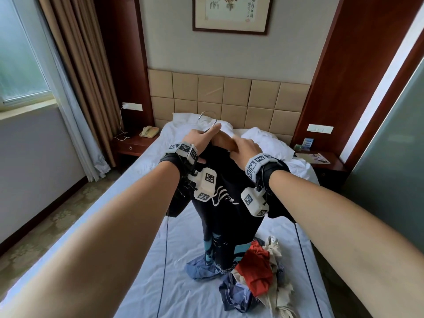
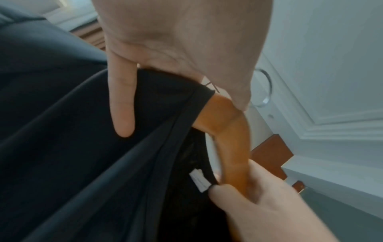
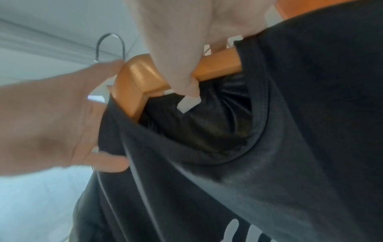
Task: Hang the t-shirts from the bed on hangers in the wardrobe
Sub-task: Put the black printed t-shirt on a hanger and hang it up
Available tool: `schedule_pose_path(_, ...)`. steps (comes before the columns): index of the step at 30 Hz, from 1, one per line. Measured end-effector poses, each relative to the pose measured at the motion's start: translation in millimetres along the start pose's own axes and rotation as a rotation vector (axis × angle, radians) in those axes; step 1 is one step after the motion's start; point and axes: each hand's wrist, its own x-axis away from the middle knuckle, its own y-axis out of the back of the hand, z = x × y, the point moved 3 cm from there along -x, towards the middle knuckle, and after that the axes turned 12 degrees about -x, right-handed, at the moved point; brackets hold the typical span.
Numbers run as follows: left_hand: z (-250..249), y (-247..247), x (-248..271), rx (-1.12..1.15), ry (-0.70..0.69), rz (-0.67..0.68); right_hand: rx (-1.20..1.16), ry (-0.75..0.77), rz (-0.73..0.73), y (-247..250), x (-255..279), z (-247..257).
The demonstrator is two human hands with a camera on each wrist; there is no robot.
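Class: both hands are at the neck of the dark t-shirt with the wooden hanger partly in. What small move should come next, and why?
Probably ease the collar further over the hanger: its middle bend shows bare at the neck of the t-shirt. The left hand and right hand both grip there, so a short tug of the cloth should seat it.

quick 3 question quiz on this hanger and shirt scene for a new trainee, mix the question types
1. True or false: the wooden hanger is already inside the neck of the black t-shirt.
2. Multiple choice: where is the pile of clothes? A) on the floor B) on the bed C) on the nightstand
3. Fill in: the hanger's metal ___ sticks up above the hands.

Key:
1. True. Both the left hand and the right hand hold shirt and hanger at the collar.
2. B
3. hook
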Motion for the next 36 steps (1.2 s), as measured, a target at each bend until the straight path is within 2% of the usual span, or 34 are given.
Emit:
schedule_pose_path(2, 7.7, 7.1, -0.9, -0.031, 0.025, -0.002, -0.043, -0.027, -0.072, 4.2, 1.2, 0.3)
schedule_pose_path(6, 26.5, 20.2, -3.7, -0.119, 0.068, -0.032, -0.113, -0.192, -0.188, 16.3, 4.2, -11.7)
schedule_pose_path(12, 28.9, 22.1, -5.1, -0.184, 0.017, -0.103, -0.165, -0.198, -0.252, 21.2, 3.1, -5.9)
schedule_pose_path(16, 36.2, 31.0, -12.7, -0.36, -0.031, -0.164, -0.269, -0.228, -0.339, 23.9, 6.1, -8.7)
schedule_pose_path(18, 40.2, 34.6, -11.7, -0.406, -0.035, -0.177, -0.281, -0.242, -0.347, 22.4, 8.4, -8.1)
schedule_pose_path(21, 45.5, 36.9, -8.1, -0.377, 0.031, -0.207, -0.251, -0.264, -0.33, 18.8, 11.2, -7.7)
schedule_pose_path(23, 47.9, 37.9, -6.4, -0.451, 0.051, -0.211, -0.237, -0.273, -0.319, 17.7, 12.7, -7.7)
schedule_pose_path(26, 50.1, 39.2, -10.6, -0.516, 0.019, -0.245, -0.217, -0.269, -0.308, 17.7, 13.1, -5.6)
schedule_pose_path(29, 43.1, 35.2, -10.4, -0.404, -0.034, -0.198, -0.206, -0.251, -0.295, 17.1, 10.2, -2.5)
schedule_pose_path(32, 28.1, 25.7, -3.1, -0.328, -0.132, -0.029, -0.199, -0.221, -0.301, 17.6, 7.4, 1.7)
schedule_pose_path(34, 19.8, 20.6, -0.4, -0.405, -0.208, 0.001, -0.197, -0.203, -0.289, 18.3, 6.8, 5.9)
schedule_pose_path(36, 11.7, 18.0, 2.0, -0.537, -0.265, -0.026, -0.204, -0.166, -0.283, 19.2, 6.7, 10.6)
